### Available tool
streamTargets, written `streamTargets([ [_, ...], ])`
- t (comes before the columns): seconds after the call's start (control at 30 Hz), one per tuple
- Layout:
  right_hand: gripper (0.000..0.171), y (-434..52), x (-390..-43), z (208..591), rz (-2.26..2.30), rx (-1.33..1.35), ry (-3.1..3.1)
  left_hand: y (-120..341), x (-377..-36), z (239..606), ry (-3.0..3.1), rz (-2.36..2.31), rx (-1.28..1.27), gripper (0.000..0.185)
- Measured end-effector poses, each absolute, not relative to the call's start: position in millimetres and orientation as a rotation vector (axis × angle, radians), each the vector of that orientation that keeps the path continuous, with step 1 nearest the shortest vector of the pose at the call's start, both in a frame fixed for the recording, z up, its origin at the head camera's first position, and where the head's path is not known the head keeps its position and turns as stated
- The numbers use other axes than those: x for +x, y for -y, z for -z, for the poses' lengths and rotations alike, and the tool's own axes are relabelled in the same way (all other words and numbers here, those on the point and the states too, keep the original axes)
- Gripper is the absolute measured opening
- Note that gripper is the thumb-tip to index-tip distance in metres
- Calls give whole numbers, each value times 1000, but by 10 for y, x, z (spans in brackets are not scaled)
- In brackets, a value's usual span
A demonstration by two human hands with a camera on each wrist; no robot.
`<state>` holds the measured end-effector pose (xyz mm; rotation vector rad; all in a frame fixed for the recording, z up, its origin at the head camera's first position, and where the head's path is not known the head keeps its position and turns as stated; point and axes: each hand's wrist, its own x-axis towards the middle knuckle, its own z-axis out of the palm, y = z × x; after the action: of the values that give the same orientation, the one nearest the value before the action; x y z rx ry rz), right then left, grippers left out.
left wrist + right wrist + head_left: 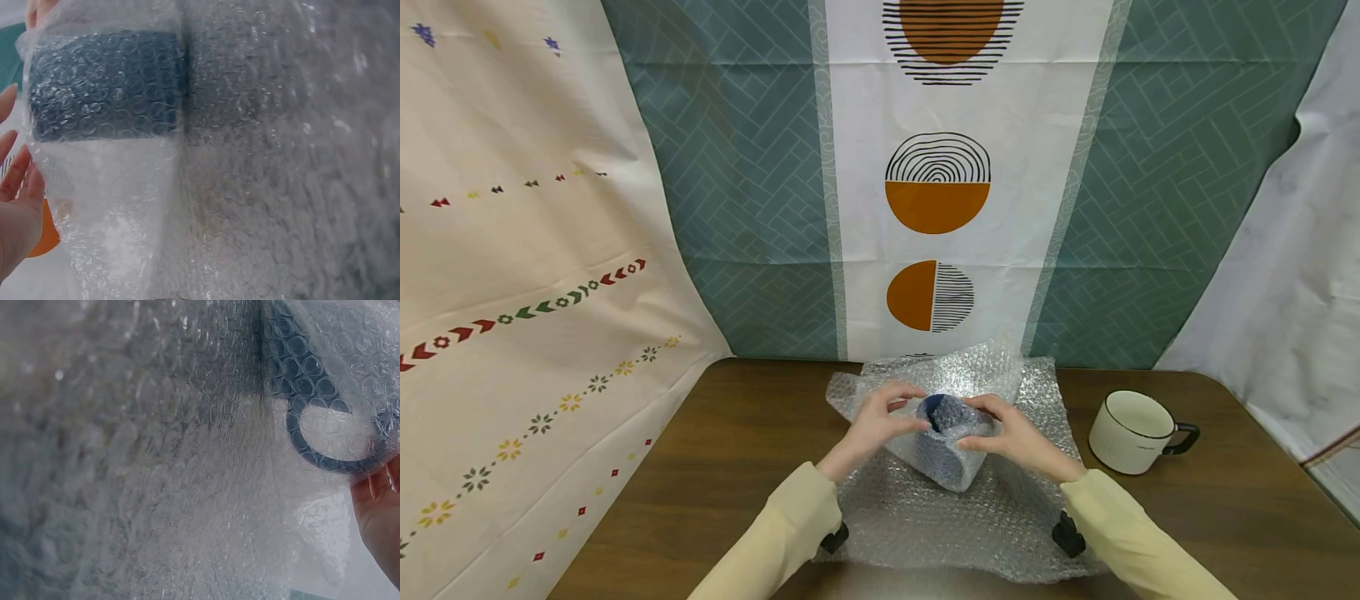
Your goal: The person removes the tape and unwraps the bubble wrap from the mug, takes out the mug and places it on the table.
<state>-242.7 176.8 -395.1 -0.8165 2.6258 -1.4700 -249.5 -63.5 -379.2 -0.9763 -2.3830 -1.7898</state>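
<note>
Both the left hand (872, 429) and right hand (1011, 437) grip a blue mug (942, 417) half-rolled in bubble wrap (1000, 517) above the table (737, 467), and since the slick wrap looks loose, the mug could slip out.

- We see the bubble wrap sheet (1000, 517) lying on the table (715, 467), near its middle.
- On the sheet sits a wrapped mug (947, 437), tilted, between our 2 hands.
- Our left hand (876, 425) is on the mug's left, our right hand (1018, 437) on its right.
- A second mug (1135, 432) stands on the table, right of the sheet.
- Behind the table hangs a patterned backdrop (936, 208).
</note>
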Motion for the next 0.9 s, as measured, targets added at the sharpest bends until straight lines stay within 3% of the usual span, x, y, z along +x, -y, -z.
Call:
streamTargets([
  [0.2,60,-1828,-2549,4148,1460,-800,-2644,626,-2496,3832,2441,1851,-949,44],
  [0.57,68,-1841,-2541,4151,1458,-740,-2624,628,-2477,3852,2440,1884,-947,43],
  [0.9,58,-1838,-2581,4031,1448,-666,-2533,632,-2486,3896,2421,1905,-923,42],
])
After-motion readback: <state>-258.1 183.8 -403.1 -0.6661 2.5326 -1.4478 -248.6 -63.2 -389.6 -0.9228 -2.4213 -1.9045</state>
